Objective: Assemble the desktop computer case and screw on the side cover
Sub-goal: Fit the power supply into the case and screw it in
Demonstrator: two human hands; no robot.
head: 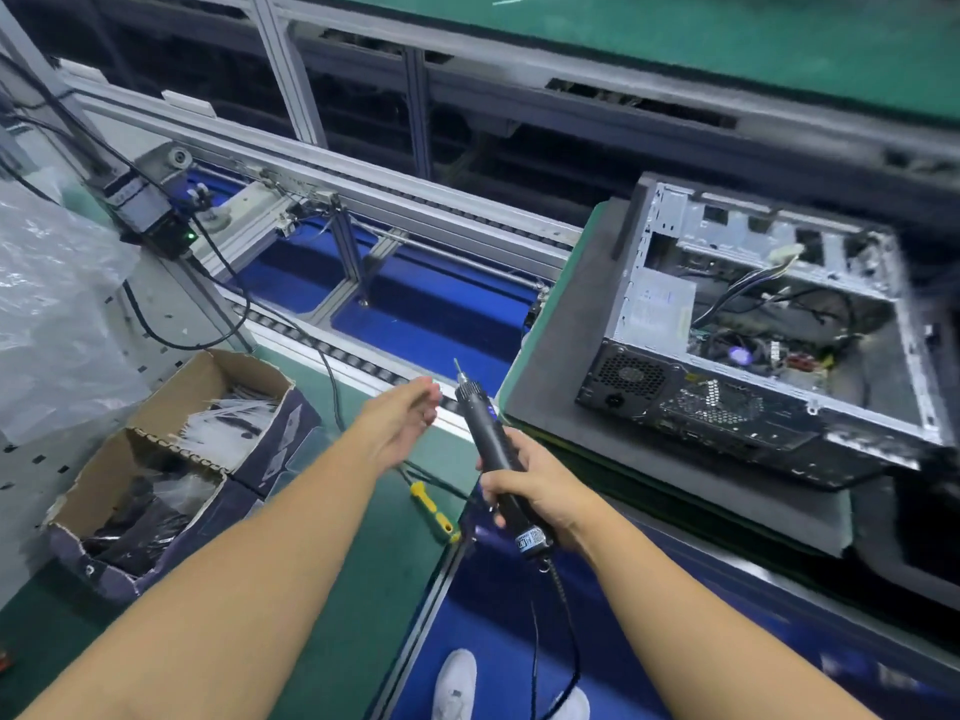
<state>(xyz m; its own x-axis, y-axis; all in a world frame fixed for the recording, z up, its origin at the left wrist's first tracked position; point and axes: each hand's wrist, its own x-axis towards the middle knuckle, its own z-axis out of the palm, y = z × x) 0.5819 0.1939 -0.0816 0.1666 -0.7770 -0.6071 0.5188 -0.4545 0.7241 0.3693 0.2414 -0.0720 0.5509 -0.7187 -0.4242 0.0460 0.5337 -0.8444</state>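
Mostly blurred computer case (727,413) interior; right hand (535,491) fingers grip electric screwdriver (480,423), left hand (400,423) fingers loose, empty.

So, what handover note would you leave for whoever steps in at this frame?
Left hand: open, nothing visible in it, near the driver's bit.
Right hand: grips the electric screwdriver, bit pointing away.
Computer case: on the grey foam pad at right, side open, wiring exposed.
Done: case not yet closed.
Left: close it and screw it shut.
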